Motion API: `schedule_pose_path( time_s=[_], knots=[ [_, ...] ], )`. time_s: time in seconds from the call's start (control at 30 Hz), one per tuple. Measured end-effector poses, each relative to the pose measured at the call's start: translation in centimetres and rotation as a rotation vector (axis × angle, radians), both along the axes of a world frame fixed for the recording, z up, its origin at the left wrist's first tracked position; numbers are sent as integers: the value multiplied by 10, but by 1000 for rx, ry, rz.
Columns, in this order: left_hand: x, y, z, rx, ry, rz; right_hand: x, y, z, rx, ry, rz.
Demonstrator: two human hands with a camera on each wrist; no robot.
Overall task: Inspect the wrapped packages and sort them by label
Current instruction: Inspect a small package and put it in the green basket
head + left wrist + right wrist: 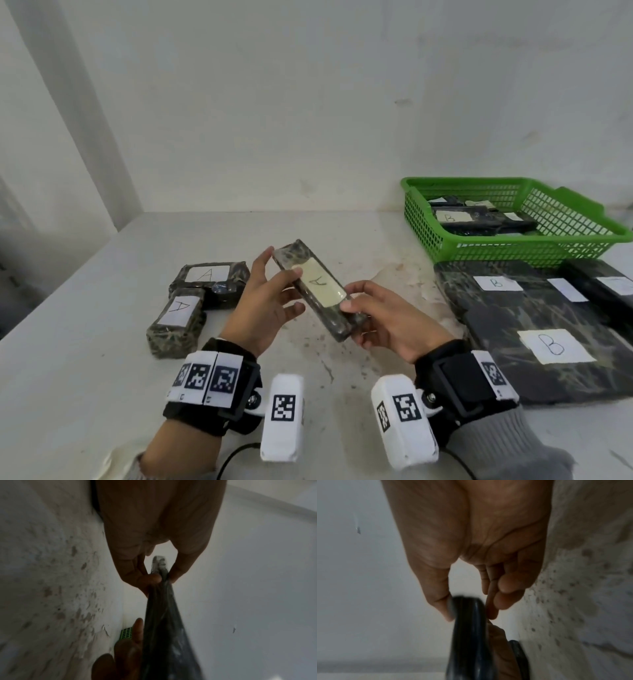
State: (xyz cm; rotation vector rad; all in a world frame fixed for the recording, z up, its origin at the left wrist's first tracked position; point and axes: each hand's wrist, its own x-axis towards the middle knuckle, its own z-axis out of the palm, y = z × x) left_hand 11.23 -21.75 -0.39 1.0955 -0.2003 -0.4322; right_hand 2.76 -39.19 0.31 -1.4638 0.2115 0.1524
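At the far left of the counter, two camouflage-wrapped packages marked A are lying together: the nearer one is running its long axis near to far, and the farther one is sitting crosswise behind it, touching its far end.

In the middle, a slim wrapped package is being held up off the counter between both hands. Its long axis is running diagonally, from far-left down to near-right, and its pale label (a handwritten A is showing on it) is facing up toward the head camera.

The left hand is gripping the package's far-left part, thumb pressing on the top face beside the label and the other fingers loosely spread at the edge and underneath; the left wrist view is showing a thumb and fingertip pinching the dark wrap. The right hand is grasping the near-right end, thumb lying on the label's near corner and fingers curling under; the right wrist view, though blurred, is showing the dark package clamped between thumb and fingers.

To the right, large dark packages labelled B are lying flat, and behind them a green basket is holding more labelled packages.
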Motion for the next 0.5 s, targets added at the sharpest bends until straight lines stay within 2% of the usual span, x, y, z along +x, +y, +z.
schedule_pose_path(
  time_s=[0.07, 0.3, 0.4, 0.5],
  knots=[
    [-4, 1, -2, 46, 12, -25, 0, 5, -5, 41, -6, 18],
    [-13, -2, -12, 215, 6, -205, 4, 6, -16, 176, -128, -166],
    [-12, -3, -14, 200, 22, -246, 4, 4, -20, 136, -189, -277],
    [-10, 0, -15, 112, 126, -268, 5, 1, -25, 177, -245, -425]
  ],
)
